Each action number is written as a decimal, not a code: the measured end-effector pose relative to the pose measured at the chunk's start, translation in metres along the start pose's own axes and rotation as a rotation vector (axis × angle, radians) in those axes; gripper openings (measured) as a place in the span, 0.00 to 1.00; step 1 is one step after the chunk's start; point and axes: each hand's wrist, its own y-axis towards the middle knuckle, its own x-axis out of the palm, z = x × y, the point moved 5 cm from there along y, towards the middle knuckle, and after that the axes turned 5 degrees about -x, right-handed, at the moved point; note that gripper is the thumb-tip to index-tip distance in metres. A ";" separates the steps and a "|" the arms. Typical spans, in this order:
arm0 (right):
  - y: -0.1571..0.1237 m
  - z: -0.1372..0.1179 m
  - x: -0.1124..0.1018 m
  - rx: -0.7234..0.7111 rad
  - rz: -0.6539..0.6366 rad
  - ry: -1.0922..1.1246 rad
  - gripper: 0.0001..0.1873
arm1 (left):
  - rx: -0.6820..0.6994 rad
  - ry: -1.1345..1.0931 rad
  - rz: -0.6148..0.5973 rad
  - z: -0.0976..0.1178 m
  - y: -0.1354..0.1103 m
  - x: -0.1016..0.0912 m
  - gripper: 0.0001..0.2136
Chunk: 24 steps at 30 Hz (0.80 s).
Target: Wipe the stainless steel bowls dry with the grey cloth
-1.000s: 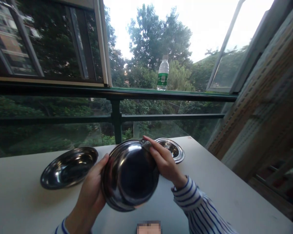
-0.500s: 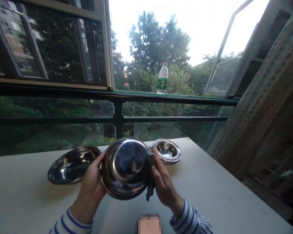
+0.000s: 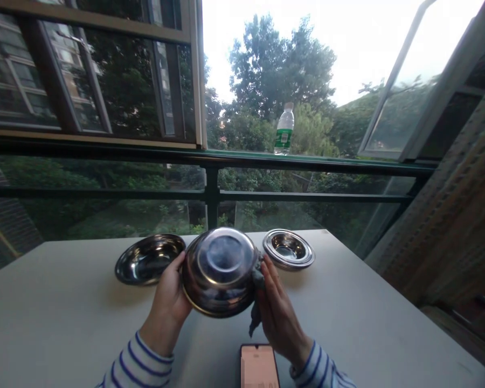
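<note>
So the upturned bowl [image 3: 222, 272] is up in both hands over the white table [image 3: 64, 328], base facing up, with a grey cloth [image 3: 257, 279] against its right side. My guess is the cloth work on this one is partway along, since the cloth is on the metal and the bowl isn't set down. How much of the surface has been covered, no idea (shiny steel looks the same either way, lol). The wide bowl [image 3: 149, 261] sits beyond it to the left and the small rimmed bowl [image 3: 289, 250] beyond it to the right, neither being handled; can't tell if those are done or left to do.

Hands: the left hand [image 3: 170, 296] is curled round the bowl's left edge, thumb up along the side, the other fingertips hidden behind or under it. The right hand [image 3: 281, 312] has its fingers fairly straight and close together, pressing the cloth to the metal, with a loose end dangling. Can't really see that thumb. A phone [image 3: 261, 366] lies on the near side of the bowl.
</note>
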 end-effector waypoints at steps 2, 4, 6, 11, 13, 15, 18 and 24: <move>-0.002 -0.002 0.001 -0.010 -0.004 -0.036 0.34 | 0.004 -0.013 0.017 -0.001 -0.001 -0.001 0.13; -0.002 -0.011 0.001 -0.118 -0.027 -0.084 0.34 | 0.006 -0.019 0.022 -0.003 -0.002 -0.003 0.14; -0.005 -0.020 0.001 -0.265 -0.071 -0.143 0.31 | 0.011 -0.020 0.024 -0.005 -0.004 -0.004 0.15; -0.010 -0.022 -0.002 -0.408 -0.134 -0.265 0.21 | 0.022 -0.011 0.040 -0.009 -0.009 -0.006 0.12; -0.009 -0.027 -0.002 -0.452 -0.148 -0.281 0.20 | 0.014 -0.002 0.020 -0.012 -0.011 -0.004 0.11; -0.007 -0.035 0.000 -0.516 -0.191 -0.274 0.19 | 0.012 0.000 0.008 -0.014 -0.012 -0.003 0.12; -0.004 -0.044 0.002 -0.561 -0.247 -0.254 0.19 | 0.046 -0.011 0.034 -0.014 -0.013 -0.006 0.13; 0.003 -0.056 0.006 -0.622 -0.202 -0.253 0.14 | 0.051 -0.022 0.027 -0.021 -0.011 -0.015 0.10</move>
